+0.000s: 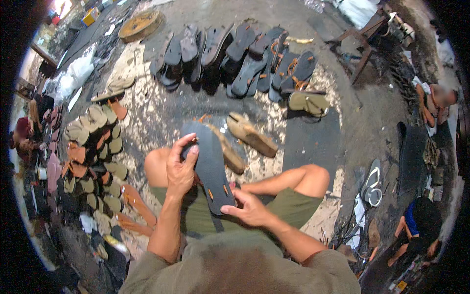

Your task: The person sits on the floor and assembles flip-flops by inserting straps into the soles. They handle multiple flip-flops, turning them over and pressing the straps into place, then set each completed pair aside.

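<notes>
A black sandal sole with small orange pieces near its lower end is held slantwise above my lap. My left hand is closed on its upper part, thumb on the face and fingers round the edge. At the lower end, my right hand pinches the edge by the orange pieces; some of its fingers are hidden behind the sole. Just beyond lie two wooden shoe lasts, one partly covered by the sole.
Black sandals stand in rows ahead. Olive and orange sandals are stacked at left. A dark rubber sheet lies at right, with white flip-flops farther out. A round wooden block sits far left; other people sit around.
</notes>
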`<state>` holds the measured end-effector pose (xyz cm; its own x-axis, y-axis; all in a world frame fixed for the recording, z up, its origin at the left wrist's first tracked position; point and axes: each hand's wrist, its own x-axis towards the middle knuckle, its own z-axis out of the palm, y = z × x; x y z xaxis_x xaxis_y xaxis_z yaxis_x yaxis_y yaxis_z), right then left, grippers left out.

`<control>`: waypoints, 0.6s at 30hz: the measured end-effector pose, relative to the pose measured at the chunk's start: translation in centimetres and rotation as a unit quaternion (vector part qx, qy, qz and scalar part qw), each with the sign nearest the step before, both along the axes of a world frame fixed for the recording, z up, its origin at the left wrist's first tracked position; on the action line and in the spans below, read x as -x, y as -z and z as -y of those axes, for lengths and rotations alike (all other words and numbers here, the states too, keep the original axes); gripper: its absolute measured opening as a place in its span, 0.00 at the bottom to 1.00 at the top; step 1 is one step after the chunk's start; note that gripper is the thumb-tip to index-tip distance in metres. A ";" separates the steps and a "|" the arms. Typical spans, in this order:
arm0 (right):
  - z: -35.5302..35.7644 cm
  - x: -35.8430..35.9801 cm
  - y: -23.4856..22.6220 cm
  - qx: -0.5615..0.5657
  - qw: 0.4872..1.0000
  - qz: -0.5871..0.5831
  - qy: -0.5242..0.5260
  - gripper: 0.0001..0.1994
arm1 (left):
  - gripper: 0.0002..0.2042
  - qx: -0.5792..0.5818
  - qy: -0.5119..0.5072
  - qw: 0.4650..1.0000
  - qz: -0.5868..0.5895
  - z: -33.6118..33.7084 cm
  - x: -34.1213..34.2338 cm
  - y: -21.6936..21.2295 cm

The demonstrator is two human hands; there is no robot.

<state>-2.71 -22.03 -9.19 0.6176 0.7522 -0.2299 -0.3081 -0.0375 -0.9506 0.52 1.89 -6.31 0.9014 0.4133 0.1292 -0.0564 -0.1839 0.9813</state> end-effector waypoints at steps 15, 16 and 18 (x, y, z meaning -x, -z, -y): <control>0.5 -4.0 -5.2 -0.027 0.992 -0.065 0.104 0.18 | 0.34 0.247 0.128 0.953 -0.119 5.2 6.8 -3.1; 0.6 -4.2 -5.4 -0.029 0.991 -0.058 0.118 0.18 | 0.38 0.283 0.126 0.941 -0.132 5.2 6.3 -3.5; 0.5 -4.6 -4.9 -0.013 0.987 -0.064 0.149 0.18 | 0.46 0.227 0.105 0.960 -0.125 5.6 6.1 -3.3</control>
<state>1.89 -22.52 -4.26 0.7797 0.5478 -0.3034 -0.4189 0.0961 -0.9030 -5.63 -3.66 -3.01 0.9503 0.1814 -0.2529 0.2026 0.2564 0.9451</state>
